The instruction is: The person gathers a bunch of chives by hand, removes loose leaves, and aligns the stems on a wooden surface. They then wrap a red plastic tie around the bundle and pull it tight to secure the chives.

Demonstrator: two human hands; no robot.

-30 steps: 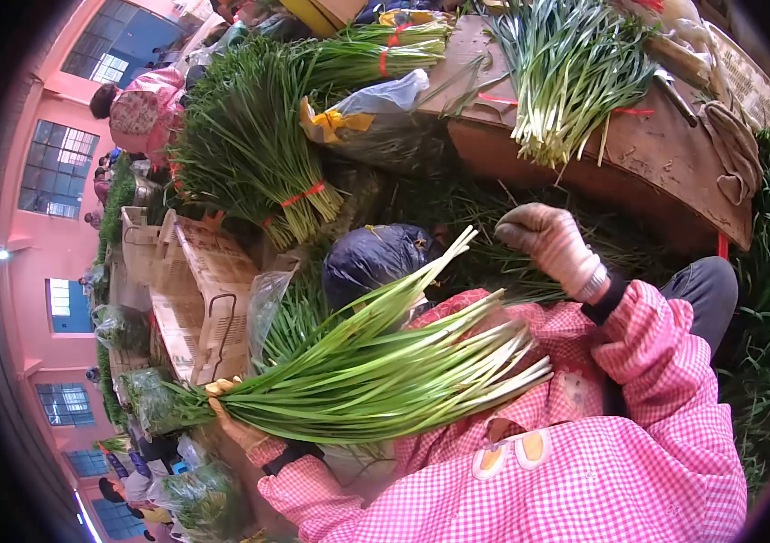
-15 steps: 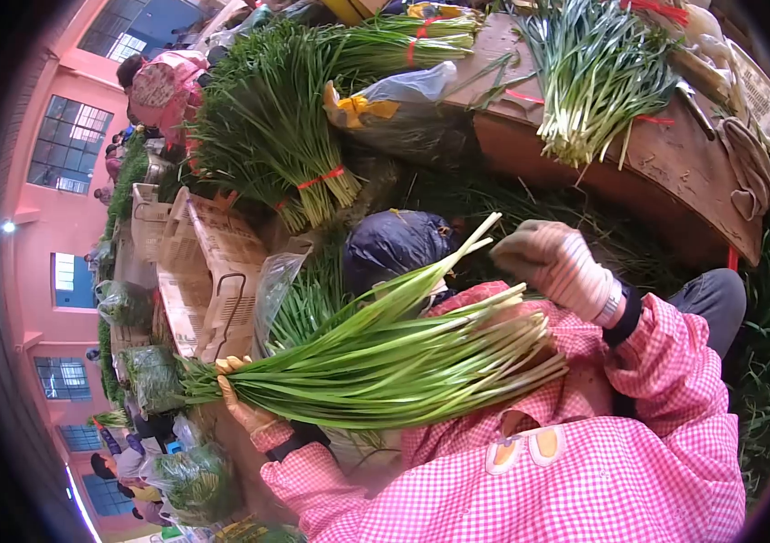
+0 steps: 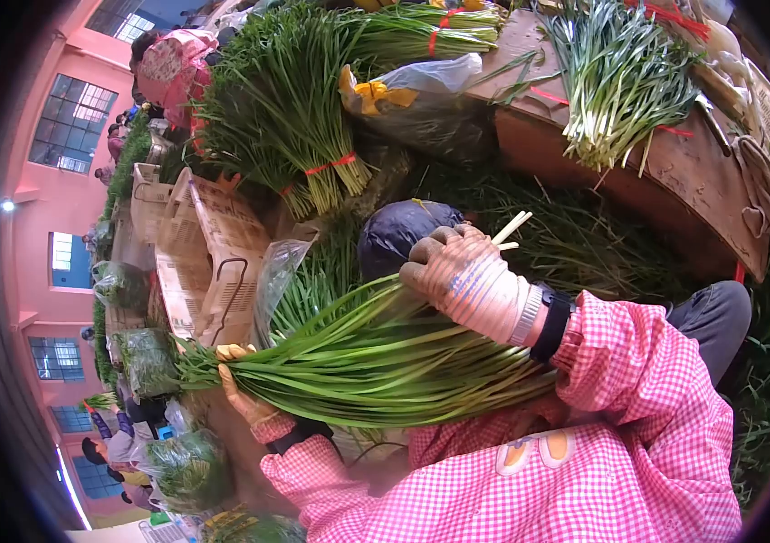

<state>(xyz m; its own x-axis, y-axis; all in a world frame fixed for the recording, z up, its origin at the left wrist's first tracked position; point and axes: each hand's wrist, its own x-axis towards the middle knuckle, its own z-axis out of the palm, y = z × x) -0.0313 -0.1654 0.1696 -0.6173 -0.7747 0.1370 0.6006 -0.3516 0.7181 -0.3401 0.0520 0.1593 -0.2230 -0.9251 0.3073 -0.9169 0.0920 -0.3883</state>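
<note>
A loose bunch of garlic chives stretches across my lap, its green leaf tips to the left and pale stalks to the right. My left hand, in an orange-tan glove, is closed round the leaf end. Higher up, my right hand, in a striped glove with dark fingertips, curls over a few stalks that stand apart from the bunch. Their white ends poke out past it. Just behind that hand sits a dark plastic-wrapped bundle; what it is I cannot make out.
Tied bunches of chives with red bands are heaped beyond my hands. Another bunch lies on a brown board at the right. Printed crates stand left, beside a clear plastic bag. Several people work farther off.
My right hand has moved left and down from beyond the stalk ends onto the raised stalks, and its fingers have closed on them. My left hand keeps its hold.
</note>
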